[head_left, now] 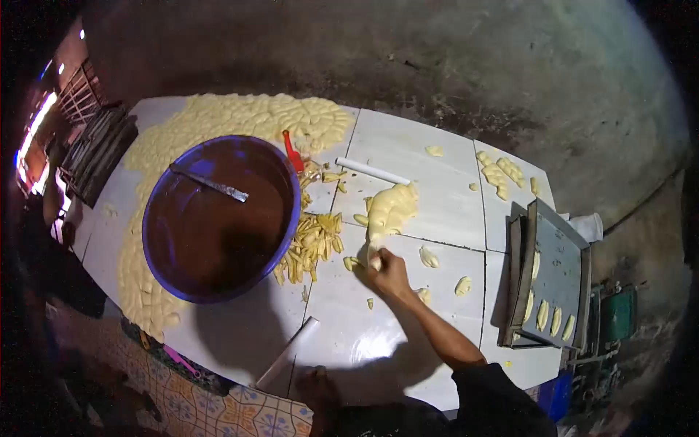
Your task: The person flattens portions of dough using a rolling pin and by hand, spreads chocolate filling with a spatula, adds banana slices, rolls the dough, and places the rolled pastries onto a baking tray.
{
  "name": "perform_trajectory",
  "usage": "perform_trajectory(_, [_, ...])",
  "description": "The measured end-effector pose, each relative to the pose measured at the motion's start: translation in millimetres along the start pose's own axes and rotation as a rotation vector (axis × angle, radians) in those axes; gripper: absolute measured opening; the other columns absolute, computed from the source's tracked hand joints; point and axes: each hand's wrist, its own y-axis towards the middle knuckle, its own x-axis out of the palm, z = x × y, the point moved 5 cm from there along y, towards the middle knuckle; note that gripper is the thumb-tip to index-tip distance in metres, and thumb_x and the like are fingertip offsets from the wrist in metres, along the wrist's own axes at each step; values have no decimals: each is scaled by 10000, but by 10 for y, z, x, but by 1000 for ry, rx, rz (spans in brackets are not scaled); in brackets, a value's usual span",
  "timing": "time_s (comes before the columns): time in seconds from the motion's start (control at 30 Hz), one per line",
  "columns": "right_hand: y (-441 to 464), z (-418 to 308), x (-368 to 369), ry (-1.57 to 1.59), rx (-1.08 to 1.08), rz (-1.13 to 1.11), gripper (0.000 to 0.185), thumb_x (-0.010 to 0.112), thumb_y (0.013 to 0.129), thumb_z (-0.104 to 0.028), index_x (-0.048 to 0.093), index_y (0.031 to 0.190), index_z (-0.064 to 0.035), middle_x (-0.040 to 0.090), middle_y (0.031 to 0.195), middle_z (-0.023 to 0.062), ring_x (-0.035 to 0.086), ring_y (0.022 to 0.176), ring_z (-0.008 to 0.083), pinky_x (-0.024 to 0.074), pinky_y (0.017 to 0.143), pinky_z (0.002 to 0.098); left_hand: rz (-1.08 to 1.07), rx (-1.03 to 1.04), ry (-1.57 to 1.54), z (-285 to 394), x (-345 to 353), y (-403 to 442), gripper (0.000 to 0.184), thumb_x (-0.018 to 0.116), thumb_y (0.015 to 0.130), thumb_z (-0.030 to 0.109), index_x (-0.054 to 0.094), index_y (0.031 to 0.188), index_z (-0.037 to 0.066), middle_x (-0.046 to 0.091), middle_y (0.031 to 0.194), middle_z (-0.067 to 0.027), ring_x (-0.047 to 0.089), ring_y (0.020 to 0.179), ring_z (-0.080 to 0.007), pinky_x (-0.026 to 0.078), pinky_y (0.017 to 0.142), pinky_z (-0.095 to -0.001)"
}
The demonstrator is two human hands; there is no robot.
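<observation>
My right hand (389, 275) has its fingers closed on the near end of a pale yellow piece of dough (393, 208) lying on the white tiled table. Small yellow strips, which look like banana pieces (314, 244), lie in a pile to the left, with a few beside the dough. My left hand (318, 386) is in shadow at the table's near edge; its fingers are too dark to make out. Close to it lies a white rod (288, 352). A second white rod (373, 170) rests behind the dough. Small shaped dough pieces (429, 256) sit to the right.
A large blue basin (297, 207) of brown mixture stands at left, a metal-coloured strip (210, 182) across it. Many dough pieces (247, 113) surround it. A red-handled tool (293, 151) lies by its rim. At right, a metal tray (559, 251) holds several shaped pieces.
</observation>
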Motion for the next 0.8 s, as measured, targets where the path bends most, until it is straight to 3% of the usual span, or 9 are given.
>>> perform_trajectory(0.1, [-694, 126, -74, 296, -214, -362, 178, 732, 862, -91, 660, 1003, -10, 660, 941, 49, 620, 924, 136, 508, 907, 319, 21, 46, 51, 199, -165, 100, 153, 585, 903, 185, 640, 997, 78, 582, 1037, -137, 544, 1037, -333, 402, 922, -513])
perform_trajectory(0.17, [-883, 144, -285, 407, -213, -463, 196, 704, 938, -171, 659, 1022, 0, 659, 971, 56, 618, 946, 127, 519, 892, 329, -16, 88, 74, 324, -333, 195, 149, 597, 885, 186, 610, 992, 83, 547, 1060, -137, 523, 1031, -345, 404, 911, -512])
perform_trajectory(0.23, [-710, 857, -344, 601, 238, -594, 256, 644, 992, -250, 683, 1086, -15, 680, 909, 60, 635, 923, 133, 520, 843, 314, 36, 120, 104, 330, -310, 231, 157, 597, 888, 207, 594, 989, 88, 529, 1054, -131, 511, 1008, -354, 396, 910, -516])
perform_trajectory(0.27, [-554, 848, -470, 275, 277, -456, 337, 606, 1004, -301, 702, 1126, -2, 694, 823, 76, 646, 826, 135, 531, 759, 321, -95, 52, 138, 195, -171, 164, 166, 583, 901, 228, 590, 988, 87, 523, 1042, -131, 506, 991, -357, 390, 911, -520])
perform_trajectory(0.3, [-444, 722, -642, -121, -76, -150, 343, 636, 969, -295, 720, 1135, -7, 703, 753, 120, 672, 719, 174, 538, 693, 343, -213, -20, 173, 18, -14, 87, 179, 568, 915, 249, 587, 987, 86, 517, 1030, -130, 500, 974, -361, 384, 912, -525])
perform_trajectory(0.37, [-214, 1055, -688, -173, 66, 88, 341, 671, 915, -294, 731, 1122, -29, 725, 801, 172, 707, 712, 251, 548, 676, 379, -275, -89, 172, -195, 106, 20, 197, 551, 930, 272, 583, 985, 85, 512, 1015, -131, 495, 955, -365, 378, 913, -529])
perform_trajectory(0.57, [614, 622, -557, -421, -31, 248, 318, 680, 866, -338, 728, 1140, -182, 720, 899, 183, 701, 854, 385, 558, 744, 483, -73, 20, 98, 164, -161, 143, 205, 534, 936, 278, 581, 983, 83, 514, 1000, -137, 495, 950, -366, 378, 910, -527])
perform_trajectory(0.63, [846, 517, -336, -449, 106, 147, 399, 698, 831, -302, 659, 1206, -171, 694, 954, 200, 685, 864, 421, 546, 743, 510, -64, 27, 98, 189, -167, 125, 208, 529, 938, 279, 580, 982, 82, 514, 995, -139, 495, 949, -366, 378, 908, -527])
perform_trajectory(0.8, [891, 743, -177, -355, -59, 263, 340, 721, 806, -266, 699, 1059, -40, 694, 867, 216, 683, 834, 393, 540, 714, 487, -47, 21, 105, 221, -175, 144, 216, 515, 943, 284, 578, 980, 81, 516, 982, -144, 495, 945, -366, 378, 906, -526])
